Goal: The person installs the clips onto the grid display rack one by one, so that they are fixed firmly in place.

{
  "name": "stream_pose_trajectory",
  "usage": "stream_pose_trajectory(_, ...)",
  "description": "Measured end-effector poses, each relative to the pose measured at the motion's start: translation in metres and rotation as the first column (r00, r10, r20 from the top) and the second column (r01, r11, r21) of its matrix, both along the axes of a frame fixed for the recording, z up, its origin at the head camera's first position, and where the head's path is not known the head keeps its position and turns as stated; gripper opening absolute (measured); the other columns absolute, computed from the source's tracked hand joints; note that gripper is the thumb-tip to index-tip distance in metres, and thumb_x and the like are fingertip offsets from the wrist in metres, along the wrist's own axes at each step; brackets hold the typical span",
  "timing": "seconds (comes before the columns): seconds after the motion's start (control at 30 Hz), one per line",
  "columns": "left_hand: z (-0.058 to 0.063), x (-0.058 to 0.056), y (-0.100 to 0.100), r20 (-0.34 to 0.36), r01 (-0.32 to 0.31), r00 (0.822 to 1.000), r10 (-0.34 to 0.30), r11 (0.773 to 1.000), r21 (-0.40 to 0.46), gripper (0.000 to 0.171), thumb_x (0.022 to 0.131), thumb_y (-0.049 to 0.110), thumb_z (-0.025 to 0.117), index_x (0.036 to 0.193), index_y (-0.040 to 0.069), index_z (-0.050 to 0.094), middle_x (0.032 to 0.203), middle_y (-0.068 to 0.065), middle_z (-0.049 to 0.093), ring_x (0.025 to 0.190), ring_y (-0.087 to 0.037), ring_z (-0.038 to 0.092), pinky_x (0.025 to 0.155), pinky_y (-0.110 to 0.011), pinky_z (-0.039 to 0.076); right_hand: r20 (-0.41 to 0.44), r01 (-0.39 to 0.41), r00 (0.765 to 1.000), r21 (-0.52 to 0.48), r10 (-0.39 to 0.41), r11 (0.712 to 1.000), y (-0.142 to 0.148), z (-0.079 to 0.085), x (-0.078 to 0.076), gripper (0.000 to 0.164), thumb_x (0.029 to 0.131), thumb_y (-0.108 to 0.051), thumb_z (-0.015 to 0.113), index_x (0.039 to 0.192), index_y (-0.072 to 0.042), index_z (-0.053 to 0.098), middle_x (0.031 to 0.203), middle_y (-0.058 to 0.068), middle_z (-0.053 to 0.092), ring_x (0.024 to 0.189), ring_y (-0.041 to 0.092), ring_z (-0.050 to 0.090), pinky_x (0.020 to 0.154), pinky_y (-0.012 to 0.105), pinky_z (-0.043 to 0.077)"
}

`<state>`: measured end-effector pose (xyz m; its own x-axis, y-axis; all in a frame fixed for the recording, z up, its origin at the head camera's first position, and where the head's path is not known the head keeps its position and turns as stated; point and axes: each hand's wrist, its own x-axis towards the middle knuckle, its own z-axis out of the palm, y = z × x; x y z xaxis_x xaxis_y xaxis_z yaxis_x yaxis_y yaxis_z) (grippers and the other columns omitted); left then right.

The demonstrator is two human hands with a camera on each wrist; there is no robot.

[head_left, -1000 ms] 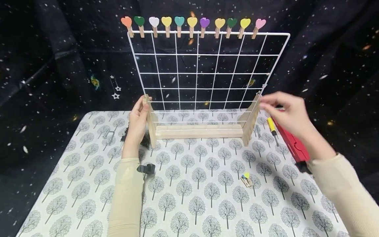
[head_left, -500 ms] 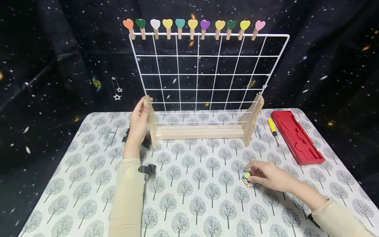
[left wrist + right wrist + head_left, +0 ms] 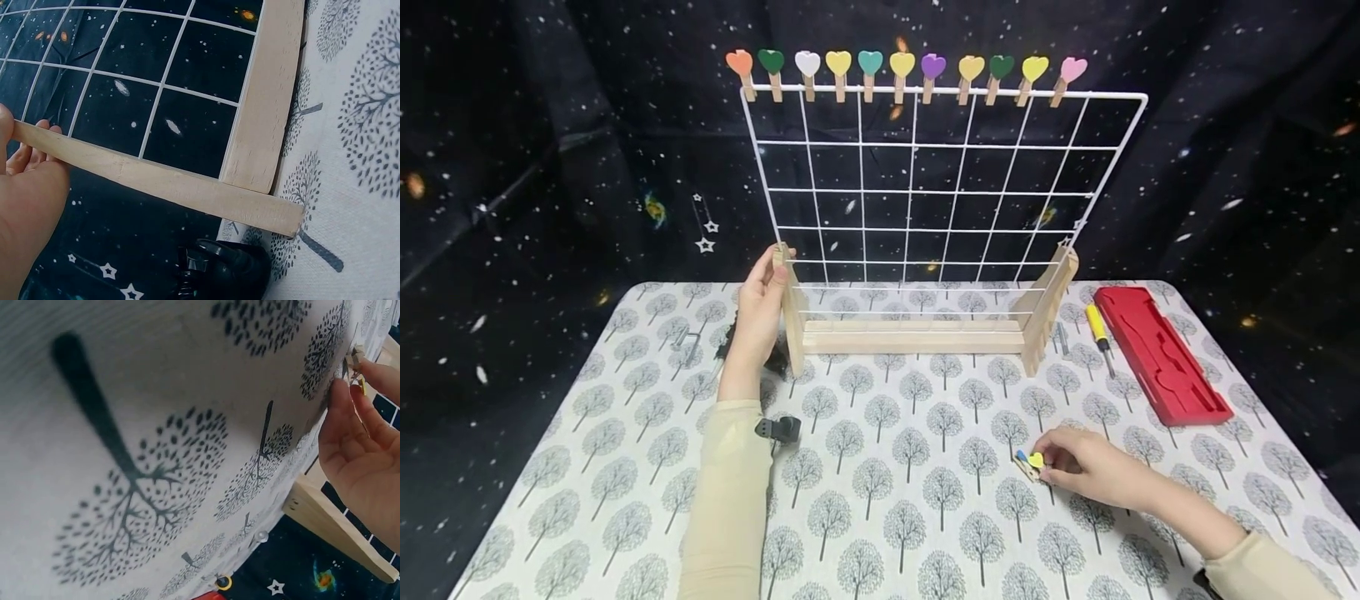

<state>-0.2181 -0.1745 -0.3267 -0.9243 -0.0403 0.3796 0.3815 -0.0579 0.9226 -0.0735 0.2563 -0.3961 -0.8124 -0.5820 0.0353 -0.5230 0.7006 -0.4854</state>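
A wooden stand (image 3: 913, 342) holds a white wire grid (image 3: 910, 192) upright, with several heart clothespins (image 3: 933, 67) clipped along its top bar. My left hand (image 3: 758, 312) grips the top of the stand's left upright (image 3: 144, 172), thumb on the near face and fingers behind. At the front right, my right hand (image 3: 1093, 468) pinches a clothespin with a yellow heart (image 3: 1037, 460) between thumb and fingers, low over the cloth. Right beside it lies a clothespin with a blue heart (image 3: 1021, 456). My right fingers partly cover the pinched clothespin in the right wrist view.
Right of the stand lie a yellow-handled screwdriver (image 3: 1096, 321), small metal pieces (image 3: 1063, 338) and a red moulded tray (image 3: 1213, 408). Bent metal wire (image 3: 691, 340) lies at the left. A black object (image 3: 244, 269) stands beside the left upright. Tree-patterned cloth (image 3: 880, 533) covers the table.
My right hand has left the stand's right upright, come down to the front right of the table and taken hold of the yellow-heart clothespin. My left hand keeps gripping the left upright.
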Motion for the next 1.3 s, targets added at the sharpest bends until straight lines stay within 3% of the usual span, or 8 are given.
stream_pose_trajectory(0.27, 0.0, -0.001, 0.0, -0.005, -0.003, 1.0, 0.002, 1.0, -0.016, 0.051, 0.09, 0.03, 0.041, 0.135, 0.01, 0.029, 0.131, -0.007, 0.043, 0.123, -0.017, 0.036, 0.103, -0.03, 0.029, 0.079, -0.016, 0.997, -0.075, 0.022, 0.997, 0.0, 0.002, -0.004, 0.022, 0.074, -0.005, 0.064, 0.087, -0.018, 0.052, 0.071, -0.01, 0.055, 0.064, 0.0, 0.052, 0.054, 0.016, 0.048)
stream_pose_trajectory(0.4, 0.001, 0.0, 0.0, -0.003, -0.004, 1.0, 0.004, 1.0, -0.013, 0.05, 0.09, 0.03, 0.042, 0.135, 0.011, 0.03, 0.131, -0.007, 0.042, 0.122, -0.015, 0.036, 0.103, -0.031, 0.03, 0.048, -0.02, 0.999, -0.085, 0.025, 0.996, 0.003, 0.004, -0.007, 0.026, 0.071, -0.004, 0.065, 0.09, -0.017, 0.054, 0.072, -0.006, 0.057, 0.063, 0.0, 0.052, 0.055, 0.017, 0.049)
stream_pose_trajectory(0.6, -0.001, 0.0, -0.001, -0.007, 0.005, 1.0, -0.005, 1.0, -0.005, 0.048, 0.09, 0.029, 0.042, 0.134, 0.014, 0.031, 0.131, -0.008, 0.042, 0.123, -0.017, 0.035, 0.103, -0.028, 0.029, -0.028, 0.014, 0.999, -0.067, -0.016, 0.998, 0.005, 0.011, -0.011, 0.027, 0.07, -0.005, 0.066, 0.091, -0.018, 0.056, 0.069, -0.012, 0.056, 0.061, -0.001, 0.051, 0.054, 0.018, 0.048)
stream_pose_trajectory(0.77, -0.002, -0.001, -0.001, -0.014, 0.006, 1.0, -0.006, 1.0, -0.005, 0.049, 0.09, 0.029, 0.042, 0.134, 0.012, 0.031, 0.131, -0.007, 0.043, 0.123, -0.016, 0.036, 0.103, -0.026, 0.03, -0.049, 0.08, 0.995, -0.072, -0.084, 0.994, 0.004, 0.015, -0.018, 0.021, 0.074, -0.008, 0.065, 0.092, -0.015, 0.055, 0.071, -0.013, 0.056, 0.063, -0.001, 0.051, 0.054, 0.018, 0.047)
stream_pose_trajectory(0.9, -0.003, 0.0, -0.002, -0.018, 0.01, 1.0, -0.01, 1.0, 0.009, 0.05, 0.089, 0.029, 0.042, 0.135, 0.01, 0.03, 0.131, -0.008, 0.042, 0.124, -0.019, 0.034, 0.103, -0.028, 0.03, -0.039, 0.09, 0.995, -0.137, -0.096, 0.986, 0.002, 0.023, -0.023, 0.018, 0.078, -0.009, 0.061, 0.095, -0.013, 0.055, 0.075, -0.012, 0.059, 0.069, 0.002, 0.056, 0.06, 0.021, 0.05)
stream_pose_trajectory(1.07, -0.003, 0.001, -0.002, -0.023, 0.005, 1.0, -0.005, 1.0, 0.01, 0.05, 0.089, 0.029, 0.042, 0.135, 0.012, 0.03, 0.131, -0.011, 0.041, 0.124, -0.022, 0.033, 0.103, -0.03, 0.03, 0.006, 0.104, 0.994, -0.227, -0.105, 0.968, 0.001, 0.044, -0.032, 0.017, 0.083, -0.012, 0.058, 0.099, -0.011, 0.055, 0.078, -0.007, 0.062, 0.071, 0.01, 0.06, 0.061, 0.023, 0.051)
stream_pose_trajectory(1.23, -0.002, 0.0, -0.001, -0.016, -0.002, 1.0, 0.002, 1.0, -0.002, 0.049, 0.09, 0.029, 0.042, 0.135, 0.013, 0.031, 0.131, -0.009, 0.042, 0.123, -0.018, 0.035, 0.103, -0.03, 0.03, -0.091, 0.127, 0.984, -0.249, -0.154, 0.96, -0.001, 0.084, -0.042, 0.017, 0.08, -0.015, 0.062, 0.096, -0.017, 0.058, 0.083, -0.009, 0.061, 0.075, 0.008, 0.056, 0.067, 0.022, 0.049)
stream_pose_trajectory(1.3, -0.002, -0.001, 0.0, -0.016, 0.005, 1.0, -0.005, 1.0, -0.003, 0.049, 0.09, 0.029, 0.042, 0.135, 0.012, 0.03, 0.131, -0.009, 0.042, 0.123, -0.016, 0.035, 0.103, -0.03, 0.029, -0.126, 0.148, 0.973, -0.294, -0.192, 0.944, -0.004, 0.106, -0.046, 0.016, 0.078, -0.013, 0.064, 0.093, -0.017, 0.06, 0.083, -0.007, 0.061, 0.074, 0.008, 0.054, 0.063, 0.02, 0.047)
